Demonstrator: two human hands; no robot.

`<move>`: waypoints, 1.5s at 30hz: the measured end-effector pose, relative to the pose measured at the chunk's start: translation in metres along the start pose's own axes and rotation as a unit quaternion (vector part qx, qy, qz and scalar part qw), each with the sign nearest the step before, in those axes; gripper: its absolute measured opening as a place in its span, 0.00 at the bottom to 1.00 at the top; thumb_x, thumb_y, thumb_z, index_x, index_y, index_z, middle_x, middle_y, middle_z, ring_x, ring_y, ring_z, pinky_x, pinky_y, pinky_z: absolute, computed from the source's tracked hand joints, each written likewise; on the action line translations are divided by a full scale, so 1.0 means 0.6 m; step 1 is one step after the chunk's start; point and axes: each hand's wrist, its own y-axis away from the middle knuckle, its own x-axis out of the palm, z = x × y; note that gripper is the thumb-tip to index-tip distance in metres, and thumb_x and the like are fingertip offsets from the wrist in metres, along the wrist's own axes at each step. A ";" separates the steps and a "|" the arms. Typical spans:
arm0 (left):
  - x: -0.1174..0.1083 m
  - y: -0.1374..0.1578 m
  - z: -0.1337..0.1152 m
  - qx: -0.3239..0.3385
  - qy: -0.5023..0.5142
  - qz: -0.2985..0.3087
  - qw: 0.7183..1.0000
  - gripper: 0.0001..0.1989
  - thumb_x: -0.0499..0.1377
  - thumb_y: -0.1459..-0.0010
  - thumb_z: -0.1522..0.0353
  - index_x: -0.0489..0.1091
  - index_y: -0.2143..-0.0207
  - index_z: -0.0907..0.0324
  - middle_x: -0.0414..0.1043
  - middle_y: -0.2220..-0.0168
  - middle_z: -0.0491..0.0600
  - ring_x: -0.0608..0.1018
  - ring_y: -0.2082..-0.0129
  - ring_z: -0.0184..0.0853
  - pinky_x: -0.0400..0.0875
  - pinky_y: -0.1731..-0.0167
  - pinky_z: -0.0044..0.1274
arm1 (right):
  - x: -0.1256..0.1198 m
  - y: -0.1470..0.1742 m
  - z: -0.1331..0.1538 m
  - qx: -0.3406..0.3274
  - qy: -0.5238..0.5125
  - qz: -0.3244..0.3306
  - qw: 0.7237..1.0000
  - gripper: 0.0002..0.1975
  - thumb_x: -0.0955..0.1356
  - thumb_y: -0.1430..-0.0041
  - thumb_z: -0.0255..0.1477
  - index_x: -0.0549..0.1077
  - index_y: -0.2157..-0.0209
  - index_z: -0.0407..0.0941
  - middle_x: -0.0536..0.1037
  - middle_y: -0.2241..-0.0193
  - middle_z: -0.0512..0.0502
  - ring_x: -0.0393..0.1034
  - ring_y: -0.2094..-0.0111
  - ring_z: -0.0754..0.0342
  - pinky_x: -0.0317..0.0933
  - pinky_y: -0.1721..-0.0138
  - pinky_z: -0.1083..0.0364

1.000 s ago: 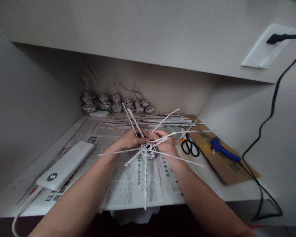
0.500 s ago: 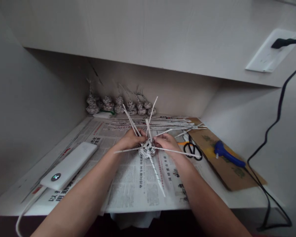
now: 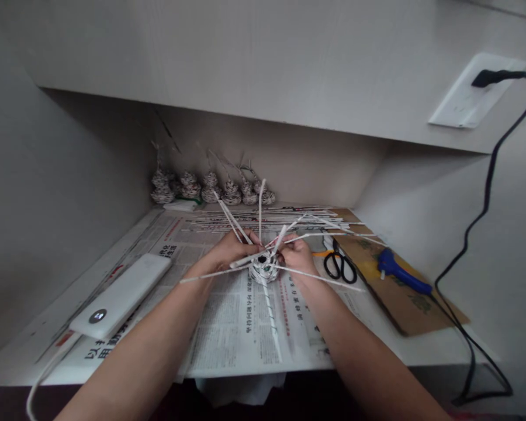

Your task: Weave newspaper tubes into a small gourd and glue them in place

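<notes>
A small round woven paper piece (image 3: 263,271) is held over the newspaper at the middle of the table, with several rolled paper strips sticking out of it in all directions. A dark hole shows in its top. My left hand (image 3: 236,248) is closed on its left side, fingers bent behind the strips. On the right, my right hand (image 3: 296,254) pinches a paper strip (image 3: 328,235) close to the woven rim; that strip reaches away to the right. Parts of the fingertips of both hands are hidden by strips.
Behind the hands lies a pile of rolled paper strips (image 3: 263,220). Several woven paper gourds (image 3: 210,188) line the back wall. Black-handled scissors (image 3: 340,266) and a blue glue gun (image 3: 403,273) on cardboard (image 3: 414,313) are at right. A white power bank (image 3: 123,295) lies at left on the newspaper (image 3: 219,339).
The woven piece has turned a little in my hands, and its strips point in different directions. A long strip now stretches from my right hand to the right. The view has shifted slightly.
</notes>
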 end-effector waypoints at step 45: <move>0.011 0.000 0.005 0.042 -0.071 0.004 0.997 0.12 0.67 0.59 0.67 0.69 0.72 0.62 0.70 0.76 0.44 0.70 0.76 0.28 0.64 0.73 0.22 | -0.030 0.011 0.013 -0.150 0.331 0.022 0.932 0.12 0.68 0.47 0.39 0.76 0.73 0.45 0.78 0.77 0.47 0.69 0.75 0.53 0.59 0.72 0.56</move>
